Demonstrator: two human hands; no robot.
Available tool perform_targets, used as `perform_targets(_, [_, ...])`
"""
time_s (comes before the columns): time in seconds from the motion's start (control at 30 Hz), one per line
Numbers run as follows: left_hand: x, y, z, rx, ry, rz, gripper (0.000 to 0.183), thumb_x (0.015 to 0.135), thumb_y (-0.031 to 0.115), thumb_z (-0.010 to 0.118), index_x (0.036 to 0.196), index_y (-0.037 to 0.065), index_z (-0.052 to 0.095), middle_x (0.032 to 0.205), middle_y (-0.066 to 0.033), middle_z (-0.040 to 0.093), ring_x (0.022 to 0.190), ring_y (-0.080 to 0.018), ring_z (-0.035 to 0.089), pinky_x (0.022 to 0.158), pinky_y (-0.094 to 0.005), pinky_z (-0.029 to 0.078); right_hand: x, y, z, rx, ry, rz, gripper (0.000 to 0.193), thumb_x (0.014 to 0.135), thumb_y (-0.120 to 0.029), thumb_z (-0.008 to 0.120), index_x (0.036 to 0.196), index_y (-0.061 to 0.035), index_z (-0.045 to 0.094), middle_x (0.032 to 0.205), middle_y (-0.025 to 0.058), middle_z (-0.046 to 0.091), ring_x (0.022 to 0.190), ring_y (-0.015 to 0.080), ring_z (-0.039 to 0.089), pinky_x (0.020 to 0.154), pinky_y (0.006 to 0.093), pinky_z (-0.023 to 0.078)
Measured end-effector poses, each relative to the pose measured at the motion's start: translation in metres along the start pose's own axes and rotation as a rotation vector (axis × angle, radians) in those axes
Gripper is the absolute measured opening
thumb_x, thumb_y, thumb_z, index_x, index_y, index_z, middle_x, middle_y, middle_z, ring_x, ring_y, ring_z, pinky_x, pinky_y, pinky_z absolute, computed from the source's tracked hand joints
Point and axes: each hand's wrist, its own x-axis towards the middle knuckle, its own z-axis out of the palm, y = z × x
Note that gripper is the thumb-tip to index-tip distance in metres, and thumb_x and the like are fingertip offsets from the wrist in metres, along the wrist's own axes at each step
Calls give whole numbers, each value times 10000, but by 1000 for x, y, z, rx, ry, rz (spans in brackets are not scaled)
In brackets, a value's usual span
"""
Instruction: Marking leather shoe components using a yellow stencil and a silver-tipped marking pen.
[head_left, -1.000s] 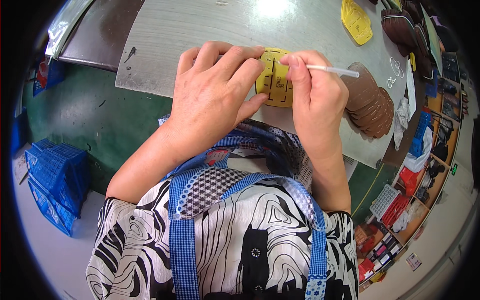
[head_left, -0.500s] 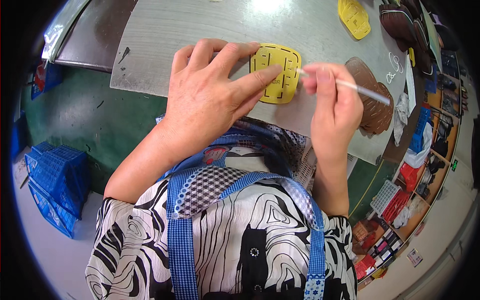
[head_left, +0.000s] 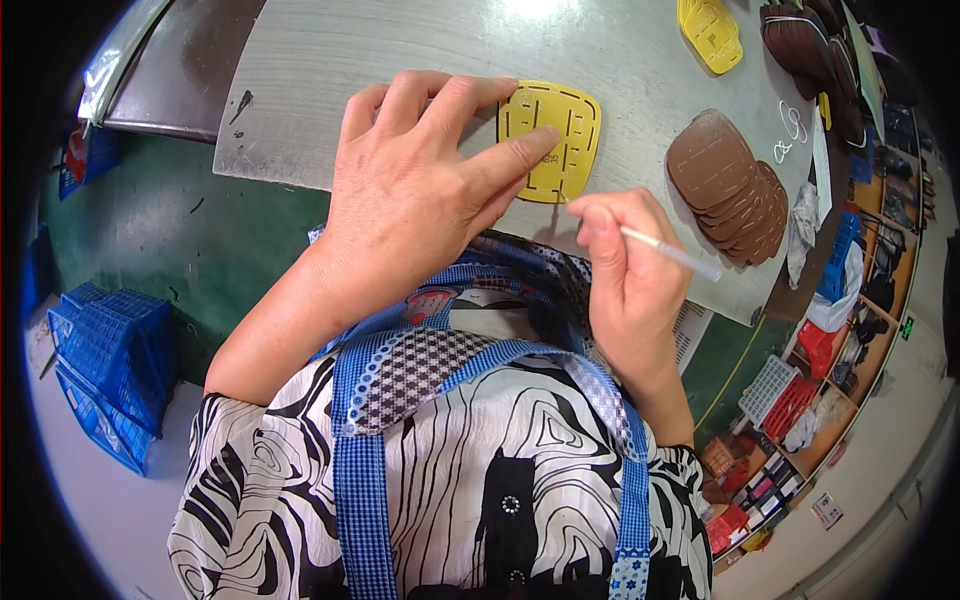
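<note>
A yellow slotted template (head_left: 577,125) lies flat on the grey table. My left hand (head_left: 415,165) rests over its left side, fingers spread, with the index finger pressing on its middle and another fingertip at its upper left corner. Whatever is beneath the template I cannot make out. In my right hand (head_left: 635,260) a thin white pen (head_left: 675,255) with a clear end is pinched, its tip at the template's lower right edge. To the right, several brown slotted pieces (head_left: 715,165) lie fanned out in an overlapping pile.
A second yellow template (head_left: 712,38) lies at the far right of the table (head_left: 330,60). Beyond the brown pile are white string loops (head_left: 792,120) and dark bundled pieces (head_left: 795,50). Blue crates (head_left: 115,350) stand on the floor at left; loaded shelves (head_left: 850,340) line the right.
My right hand has moved down and left, taking the pen from the template's right side to its lower edge. The left hand keeps its place on the template.
</note>
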Motion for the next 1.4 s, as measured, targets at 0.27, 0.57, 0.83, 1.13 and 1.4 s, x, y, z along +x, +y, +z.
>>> perform_targets(0.27, [0, 2, -1, 2, -11, 1, 394, 876, 266, 751, 1259, 359, 738, 1352, 30, 593, 1149, -237, 534, 991, -417, 413, 43, 26, 7, 128, 216, 14, 227, 1073, -176, 570, 980, -12, 695, 784, 92, 667, 664, 189, 646, 619, 316, 487])
perform_targets(0.57, [0, 2, 0, 4, -18, -3, 406, 870, 265, 758, 1265, 355, 732, 1355, 30, 590, 1146, -237, 534, 990, -411, 414, 10, 2, -2, -72, 42, 29, 159, 1035, -112, 590, 916, -18, 639, 800, 133, 637, 699, 325, 632, 637, 404, 481])
perform_targets(0.83, [25, -14, -15, -61, -98, 112, 586, 782, 226, 817, 1347, 206, 660, 1270, -46, 615, 1168, -278, 556, 963, -406, 435, 11, 10, 3, 240, 164, 83, 206, 1083, -150, 555, 1117, 9, 683, 772, 56, 647, 706, 123, 612, 654, 289, 491])
perform_targets(1.13, [56, -31, -15, -313, -219, 223, 563, 697, 223, 885, 1145, 75, 580, 1078, -121, 570, 1091, -341, 567, 917, -449, 449, 26, 23, 20, 120, 329, 28, 313, 819, -96, 854, 1050, -42, 649, 873, 141, 689, 744, 289, 682, 694, 372, 542])
perform_targets(1.4, [82, -114, 1, 334, 79, 122, 699, 848, 368, 783, 1450, 102, 548, 1474, -124, 523, 1425, -343, 454, 1195, -472, 342, 3, 98, -91, -547, 557, 123, 215, 1026, -154, 661, 1105, 44, 684, 956, 139, 696, 890, 167, 658, 809, 325, 511])
